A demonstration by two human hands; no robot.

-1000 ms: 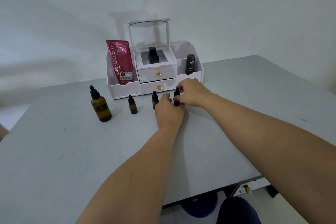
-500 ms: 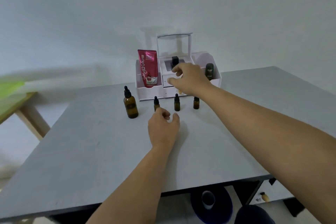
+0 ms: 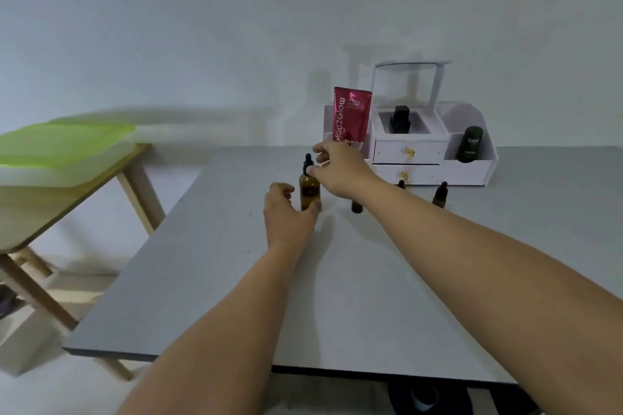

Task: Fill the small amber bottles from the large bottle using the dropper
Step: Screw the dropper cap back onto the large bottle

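1. The large bottle (image 3: pixel 309 191) stood upright on the grey tabletop (image 3: pixel 337 296), towards its far left part, with its black dropper (image 3: pixel 307 162) seated in the neck.
2. The left hand (image 3: pixel 286 214) was curled round the bottle's lower part. Its thumb lay against the base on the right and its fingers were bent on the left.
3. The right hand (image 3: pixel 342 172) reached across from the right to the dropper. Thumb and forefinger were parted in a C, the thumb tip at the collar and the forefinger arched just beside the bulb. Whether they actually gripped it could not be told.
4. Three small bottles (image 3: pixel 440 195) stood upright in a loose row to the right of the large bottle, all capped in black. The right forearm crossed in front of the row, hiding the top of the left one and most of the middle one; the right one stood in plain view.
5. Behind them, at the far edge, sat a white organizer (image 3: pixel 472 173) with two front drawers.
6. A pink tube (image 3: pixel 351 114) stood in its left compartment, a black bottle (image 3: pixel 399 118) in the open middle box, and a dark green container (image 3: pixel 468 144) in the right compartment.
7. A wooden side table (image 3: pixel 135 185) with something green on top stood off to the left, blurred.
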